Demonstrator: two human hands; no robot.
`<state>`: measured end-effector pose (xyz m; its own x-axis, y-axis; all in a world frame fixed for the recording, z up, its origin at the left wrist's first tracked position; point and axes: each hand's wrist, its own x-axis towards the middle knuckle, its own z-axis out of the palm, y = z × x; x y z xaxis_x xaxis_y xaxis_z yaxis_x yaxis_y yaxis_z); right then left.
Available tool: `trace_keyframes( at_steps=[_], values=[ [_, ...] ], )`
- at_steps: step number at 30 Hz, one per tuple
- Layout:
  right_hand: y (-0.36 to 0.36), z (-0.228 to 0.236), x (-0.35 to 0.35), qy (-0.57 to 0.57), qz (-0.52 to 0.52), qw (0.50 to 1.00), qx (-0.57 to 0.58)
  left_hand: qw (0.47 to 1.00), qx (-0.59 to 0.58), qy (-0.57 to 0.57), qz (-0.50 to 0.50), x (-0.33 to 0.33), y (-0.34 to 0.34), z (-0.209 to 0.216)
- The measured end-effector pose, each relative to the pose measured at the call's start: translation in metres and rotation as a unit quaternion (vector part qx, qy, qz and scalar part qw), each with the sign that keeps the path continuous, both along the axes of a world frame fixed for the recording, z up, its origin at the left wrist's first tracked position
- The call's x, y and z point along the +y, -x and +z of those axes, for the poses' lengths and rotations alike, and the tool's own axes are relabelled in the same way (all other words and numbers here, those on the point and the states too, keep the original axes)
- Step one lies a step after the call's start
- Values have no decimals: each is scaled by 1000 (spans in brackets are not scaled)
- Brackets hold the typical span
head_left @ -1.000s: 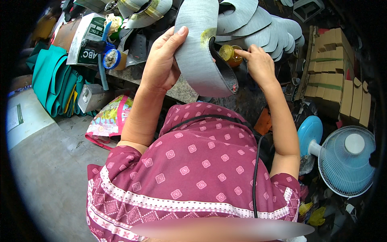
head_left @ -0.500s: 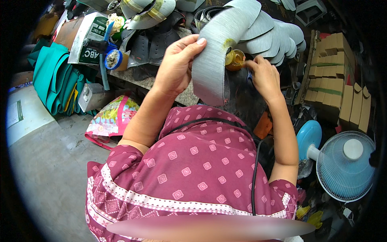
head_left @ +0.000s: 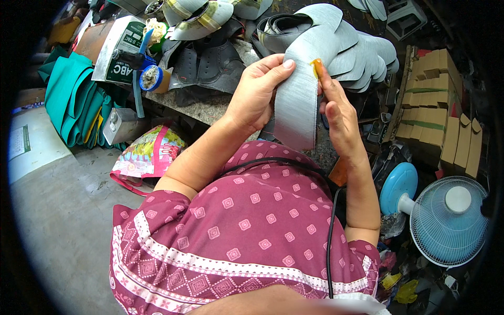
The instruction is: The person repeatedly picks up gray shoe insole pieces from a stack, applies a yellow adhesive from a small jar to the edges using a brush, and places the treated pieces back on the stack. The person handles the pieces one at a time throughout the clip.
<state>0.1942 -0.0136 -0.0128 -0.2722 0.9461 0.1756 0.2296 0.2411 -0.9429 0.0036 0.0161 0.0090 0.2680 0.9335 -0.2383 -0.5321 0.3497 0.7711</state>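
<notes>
My left hand [head_left: 257,94] grips a long grey insole-shaped sheet [head_left: 296,113] at its left edge, thumb on top. The sheet hangs bent, its lower end toward me. My right hand [head_left: 341,123] is at the sheet's right edge, fingers stretched out and thumb apart. Yellow-orange glue [head_left: 316,68] covers its fingertip and touches the sheet near the upper right edge. Just beyond lies a fanned stack of similar grey pieces [head_left: 362,55]. A coiled dark strip [head_left: 281,34] sits beside that stack.
Black leather shoe parts [head_left: 207,60] lie on the bench, left of the sheet. A blue-rimmed tub [head_left: 151,77] and a white-green box [head_left: 118,50] stand farther left. A fan [head_left: 449,220] and bundled cardboard pieces [head_left: 428,100] are at my right, a colourful bag [head_left: 152,155] at lower left.
My right hand has come from an amber glue jar to the sheet's edge, with glue on its fingertip. The sheet and left hand have shifted right; the jar is now hidden.
</notes>
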Motion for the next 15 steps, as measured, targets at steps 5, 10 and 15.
trace_keyframes(
  at_steps=[5,10,15],
  values=[
    [10,-10,-5,-65,-44,995,-61,1000,-3,5,11,-2,-4,1],
    [0,-1,-7,-89,-34,989,-111,1000,9,-7,16,2,-1,1],
    [-5,-1,-3,-92,-63,990,-83,1000,16,3,24,1,-8,1]
  ],
)
